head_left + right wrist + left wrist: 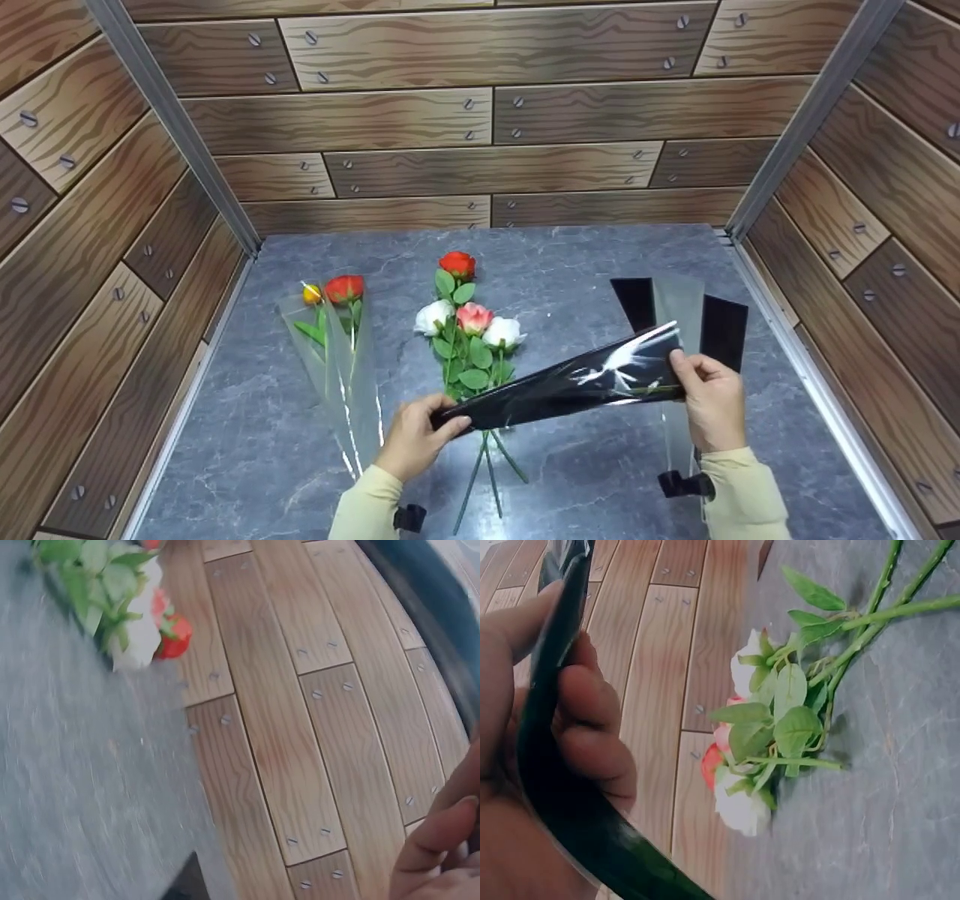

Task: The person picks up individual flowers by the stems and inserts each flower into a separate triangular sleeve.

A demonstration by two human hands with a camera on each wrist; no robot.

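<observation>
A glossy black plastic flower sleeve (555, 386) is stretched between both hands above the table, its right end higher. My left hand (416, 435) pinches the narrow left end between thumb and fingers; the left wrist view shows the thumb and curled fingers around the dark film. At the wide right end, my right hand (712, 401) grips the edge. Below and behind the sleeve lies a bunch of artificial roses: a red rose (457, 265), a pink rose (474, 319) and two white ones (433, 318). Their crossed green stems (489, 472) point toward me; the sleeve hides their middle.
On the left, a clear sleeve (337, 375) holds a red flower (345, 289) and a small yellow one (311, 293). Black sleeves (724, 330) and a clear sleeve (677, 300) lie at the right, partly behind my right hand. Wood-patterned walls (491, 120) enclose the grey marbled table (570, 262).
</observation>
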